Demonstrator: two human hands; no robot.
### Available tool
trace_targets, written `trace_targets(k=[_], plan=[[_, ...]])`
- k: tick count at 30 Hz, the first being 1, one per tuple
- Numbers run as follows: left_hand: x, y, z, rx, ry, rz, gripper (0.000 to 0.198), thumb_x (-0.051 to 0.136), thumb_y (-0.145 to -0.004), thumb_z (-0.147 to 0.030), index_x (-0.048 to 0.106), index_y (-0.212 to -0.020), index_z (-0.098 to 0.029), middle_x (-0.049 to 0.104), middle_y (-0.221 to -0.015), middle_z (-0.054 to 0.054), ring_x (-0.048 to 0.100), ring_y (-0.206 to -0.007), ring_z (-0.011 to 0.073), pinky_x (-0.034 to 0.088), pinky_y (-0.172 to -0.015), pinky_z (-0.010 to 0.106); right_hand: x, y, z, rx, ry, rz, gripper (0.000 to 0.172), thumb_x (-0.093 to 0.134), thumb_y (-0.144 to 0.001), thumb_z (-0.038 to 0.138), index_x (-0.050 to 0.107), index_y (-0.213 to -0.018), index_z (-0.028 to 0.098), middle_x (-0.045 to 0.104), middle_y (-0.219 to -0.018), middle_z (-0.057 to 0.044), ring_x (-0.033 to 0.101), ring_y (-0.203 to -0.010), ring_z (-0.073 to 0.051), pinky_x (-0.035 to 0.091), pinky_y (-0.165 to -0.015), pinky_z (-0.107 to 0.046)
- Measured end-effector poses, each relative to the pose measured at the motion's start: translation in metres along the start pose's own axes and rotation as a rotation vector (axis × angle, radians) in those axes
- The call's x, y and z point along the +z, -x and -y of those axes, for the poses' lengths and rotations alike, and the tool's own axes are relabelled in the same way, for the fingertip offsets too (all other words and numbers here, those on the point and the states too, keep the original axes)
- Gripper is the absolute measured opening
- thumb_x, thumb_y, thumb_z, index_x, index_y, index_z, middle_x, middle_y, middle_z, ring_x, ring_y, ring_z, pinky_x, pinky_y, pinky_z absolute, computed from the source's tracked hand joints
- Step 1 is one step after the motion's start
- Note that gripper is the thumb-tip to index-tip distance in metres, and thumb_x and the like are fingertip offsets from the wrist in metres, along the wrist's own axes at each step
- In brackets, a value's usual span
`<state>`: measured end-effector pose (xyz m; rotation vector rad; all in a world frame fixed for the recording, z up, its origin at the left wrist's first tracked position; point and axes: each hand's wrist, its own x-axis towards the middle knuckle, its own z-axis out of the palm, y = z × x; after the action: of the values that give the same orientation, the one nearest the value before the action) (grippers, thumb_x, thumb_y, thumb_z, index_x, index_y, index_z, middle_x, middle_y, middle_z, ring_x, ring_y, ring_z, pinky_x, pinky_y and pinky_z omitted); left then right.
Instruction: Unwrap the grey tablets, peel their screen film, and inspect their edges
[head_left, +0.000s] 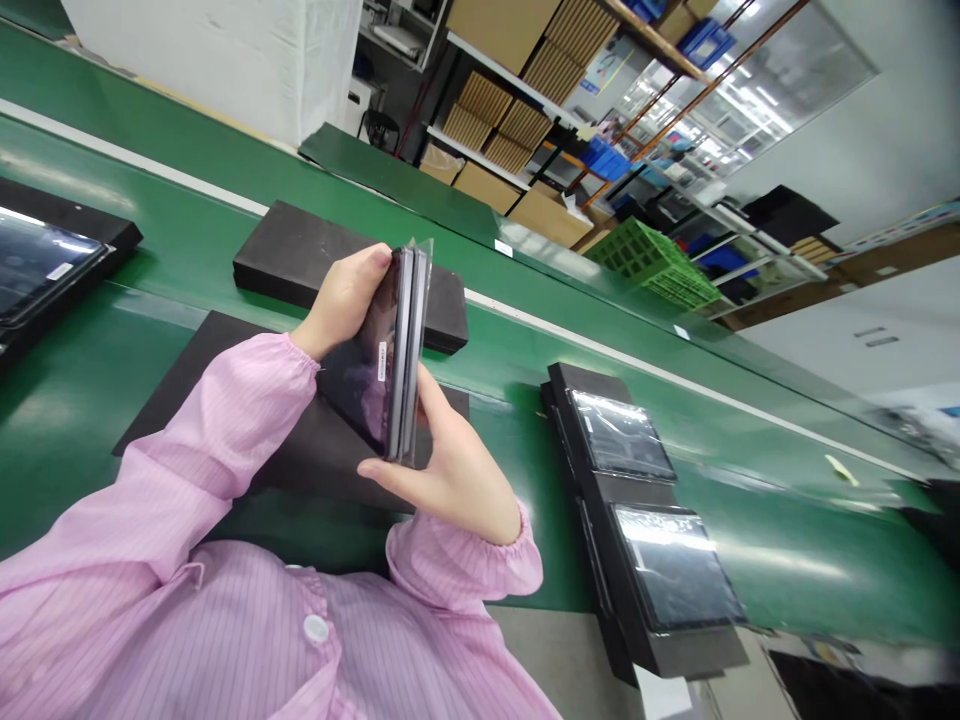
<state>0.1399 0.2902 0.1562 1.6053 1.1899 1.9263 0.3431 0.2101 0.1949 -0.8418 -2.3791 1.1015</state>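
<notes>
Both my hands hold a thin stack of dark flat devices [394, 360] on edge above a black foam pad [300, 450]. Clear film sticks out past the stack's top edge. My left hand [346, 298] grips the stack's upper part, fingers curled over the edge. My right hand [450, 465] cups the lower end from the right, thumb along the bottom. Pink striped sleeves cover both arms.
A second black foam pad [315, 262] lies farther back on the green belt [712, 480]. A black tray [645, 520] with two film-covered screens sits to the right, another screen tray [45, 265] at far left. Shelves with cardboard boxes and a green crate [652, 262] stand behind.
</notes>
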Motion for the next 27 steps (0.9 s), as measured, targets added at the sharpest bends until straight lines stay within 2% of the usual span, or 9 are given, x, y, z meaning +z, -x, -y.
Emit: trace_targets(k=[4,7,10,14,17,23,27], plan=[[0.0,0.002,-0.003,0.018,-0.024,0.011,0.064,0.03,-0.088,-0.082,0.039,-0.064,-0.023,0.042,-0.06,0.0,0.043,-0.058,0.0174,0.034,-0.058,0.034,-0.003,0.0,-0.005,-0.047,-0.119,0.01,0.097,0.079,-0.078,0.052,0.031,-0.156,0.02,0.066,-0.129,-0.012,0.062,-0.122,-0.032,0.058,-0.098,-0.046],[0.0,0.004,-0.007,0.042,-0.042,0.031,0.065,0.029,-0.089,-0.082,0.042,-0.065,-0.023,0.044,-0.06,0.0,0.044,-0.058,0.017,0.033,-0.058,0.033,-0.005,0.001,-0.012,-0.036,-0.222,-0.063,0.07,0.064,-0.089,0.055,0.046,-0.148,0.022,0.069,-0.113,-0.01,0.068,-0.1,-0.025,0.058,-0.091,-0.043],[0.001,0.007,-0.011,0.055,-0.048,0.057,0.064,0.029,-0.091,-0.079,0.047,-0.067,-0.022,0.047,-0.061,0.001,0.046,-0.058,0.0167,0.033,-0.057,0.033,-0.006,0.003,-0.018,0.01,-0.302,-0.159,0.05,0.058,-0.094,0.048,0.056,-0.137,0.022,0.068,-0.103,-0.007,0.065,-0.085,-0.02,0.057,-0.084,-0.04],[0.005,0.01,-0.013,0.051,-0.031,0.085,0.063,0.03,-0.092,-0.077,0.05,-0.069,-0.022,0.051,-0.061,0.002,0.048,-0.059,0.0179,0.032,-0.056,0.033,-0.008,0.0,-0.021,0.066,-0.362,-0.161,0.048,0.063,-0.088,0.046,0.061,-0.129,0.021,0.067,-0.094,-0.006,0.062,-0.08,-0.02,0.057,-0.079,-0.039],[0.007,0.011,-0.014,0.043,-0.021,0.078,0.063,0.033,-0.091,-0.078,0.051,-0.068,-0.022,0.053,-0.061,0.003,0.049,-0.06,0.0182,0.032,-0.056,0.033,-0.006,-0.006,-0.022,0.079,-0.381,-0.17,0.051,0.063,-0.085,0.05,0.059,-0.128,0.022,0.069,-0.095,-0.006,0.063,-0.08,-0.021,0.057,-0.077,-0.038],[0.008,0.013,-0.011,0.054,-0.024,0.036,0.062,0.03,-0.094,-0.074,0.052,-0.068,-0.022,0.051,-0.059,0.001,0.048,-0.057,0.0173,0.033,-0.056,0.032,0.005,-0.011,-0.018,0.063,-0.37,-0.152,0.05,0.051,-0.091,0.056,0.055,-0.128,0.023,0.069,-0.102,-0.007,0.062,-0.076,-0.02,0.057,-0.071,-0.035],[0.01,0.011,-0.007,0.069,-0.044,0.027,0.062,0.03,-0.095,-0.073,0.053,-0.069,-0.022,0.053,-0.061,0.002,0.048,-0.058,0.017,0.032,-0.057,0.033,0.011,-0.012,-0.013,0.038,-0.284,-0.284,0.038,0.045,-0.097,0.051,0.059,-0.117,0.022,0.067,-0.091,-0.004,0.062,-0.08,-0.019,0.055,-0.077,-0.034]])
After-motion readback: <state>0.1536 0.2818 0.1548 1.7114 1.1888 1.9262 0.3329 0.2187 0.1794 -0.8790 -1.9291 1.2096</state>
